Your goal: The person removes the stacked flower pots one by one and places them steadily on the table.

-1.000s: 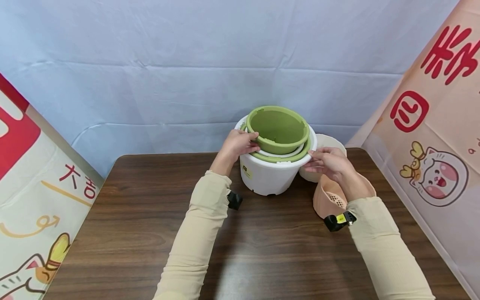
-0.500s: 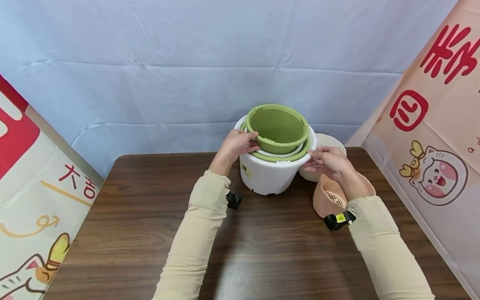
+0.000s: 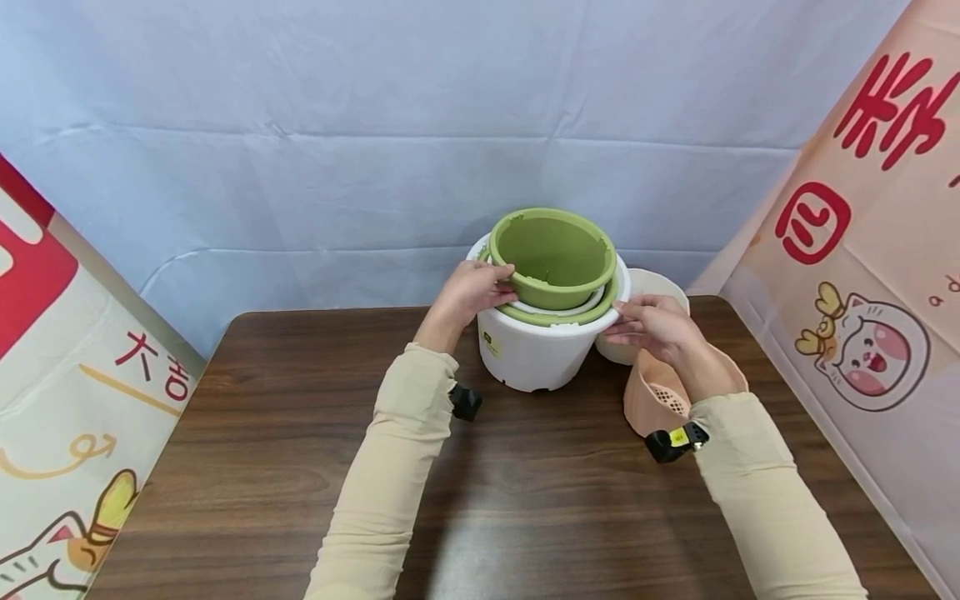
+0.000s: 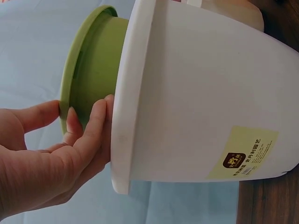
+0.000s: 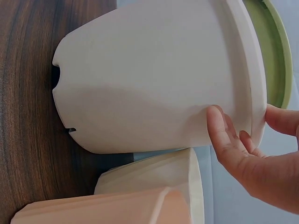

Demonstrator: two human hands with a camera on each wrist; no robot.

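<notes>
A large white flowerpot stands at the back of the table, with a yellow-green label on its side. Nested inside it are a green flowerpot whose rim shows, a white rim, and a smaller green flowerpot on top. My left hand pinches the rim of the top green flowerpot between thumb and fingers; in the left wrist view its other fingers lie by the white rim. With the thumb on top and fingers beneath, my right hand grips the rim of the large white flowerpot on its right side.
Right of the stack stand a cream flowerpot and, nearer, a pink flowerpot with a perforated base, partly behind my right wrist. A pale cloth hangs behind the brown wooden table; printed cloths hang at both sides.
Both hands keep their grips and the nested flowerpots stay in place. Only a very slight shift of the whole head view shows.
</notes>
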